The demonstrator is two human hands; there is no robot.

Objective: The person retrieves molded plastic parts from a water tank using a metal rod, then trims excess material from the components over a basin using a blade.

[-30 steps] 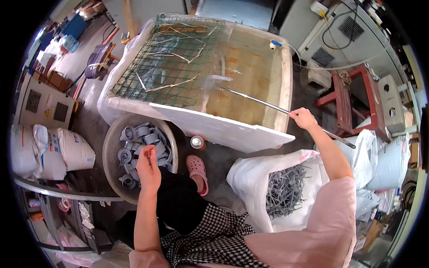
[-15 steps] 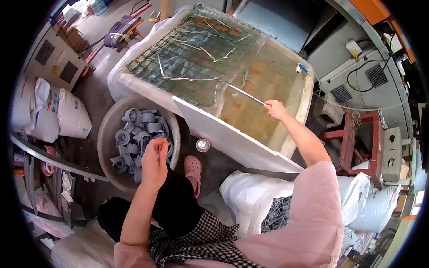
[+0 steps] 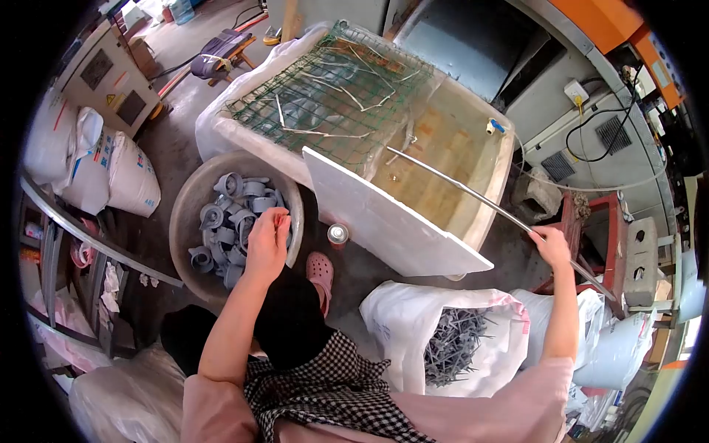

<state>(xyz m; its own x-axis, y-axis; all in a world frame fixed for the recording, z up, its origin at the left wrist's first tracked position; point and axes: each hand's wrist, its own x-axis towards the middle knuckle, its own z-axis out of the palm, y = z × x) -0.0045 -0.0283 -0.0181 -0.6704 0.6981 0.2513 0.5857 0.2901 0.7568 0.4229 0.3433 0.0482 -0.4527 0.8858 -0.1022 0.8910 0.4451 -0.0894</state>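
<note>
Silvery metal rod (image 3: 480,197) slants over the tub's (image 3: 273,159) water (image 3: 454,151), its tip near the green mesh (image 3: 332,111); whether it dips under is unclear. Your right hand (image 3: 552,246) wraps firmly around it, farther back from the tub than half a second ago, so more shaft spans between your grip and the water. Your left hand (image 3: 267,240) bunches above the basin (image 3: 181,221) of grey parts (image 3: 233,221); you cannot tell whether it holds anything. Blocking your near side, a white board (image 3: 391,221) leans along the tub; the mesh covers the tub's left part. A can (image 3: 337,234) stands between basin and board. Below the rod sits a white sack (image 3: 391,325) of spiky grey pieces (image 3: 454,347).
</note>
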